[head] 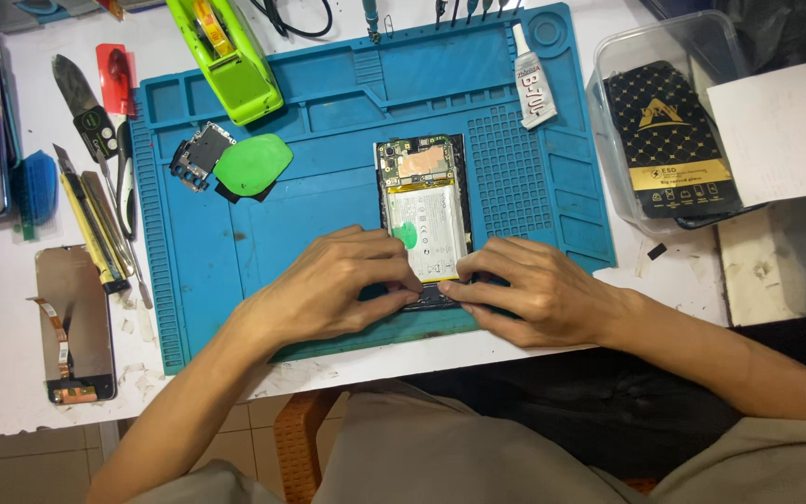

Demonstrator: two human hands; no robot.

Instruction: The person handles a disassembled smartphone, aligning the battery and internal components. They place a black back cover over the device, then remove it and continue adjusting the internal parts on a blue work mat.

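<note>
An opened smartphone [424, 219], its battery and circuit board exposed, is pinched at its near end between the left hand [333, 285] and the right hand [524, 289], fingers narrowed on the lower edge. The phone is laid on a blue repair mat [328, 103]. A green opening pick [252, 165] is seen beyond the left hand; a glue tube [534, 79] beyond the right.

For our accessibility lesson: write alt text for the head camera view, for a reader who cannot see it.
Two bare hands, left hand and right hand, press on the lower end of an opened phone lying back-up on a blue repair mat. A green pick and a small black part lie on the mat; a glue tube lies at its top edge.
</note>
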